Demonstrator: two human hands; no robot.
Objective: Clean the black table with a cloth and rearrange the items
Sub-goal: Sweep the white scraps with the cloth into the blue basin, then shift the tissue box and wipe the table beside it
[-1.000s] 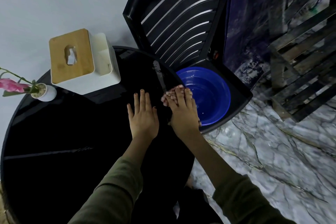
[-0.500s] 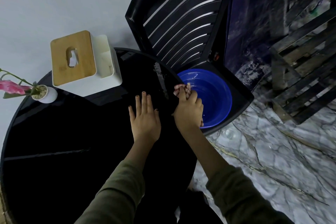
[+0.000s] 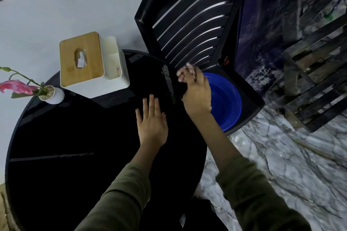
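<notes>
Clutching cloth (image 3: 185, 73), right hand (image 3: 197, 93) overhangs table (image 3: 56, 155) edge.

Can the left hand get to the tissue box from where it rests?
Probably yes. The left hand lies flat on the black table, and only bare tabletop shows between it and the tissue box; the flower pot stands off to the side.

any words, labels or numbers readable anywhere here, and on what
None can be read.
Tissue box: wooden lid and white sides look plain, no print visible.
Blue basin: no label visible.
Black chair: no marking legible; a small orange-red spot by the seat is too small to tell.
Flower pot: plain white.
Black table: only reflections.
Cloth in the right hand: pattern only, blurred.
</notes>
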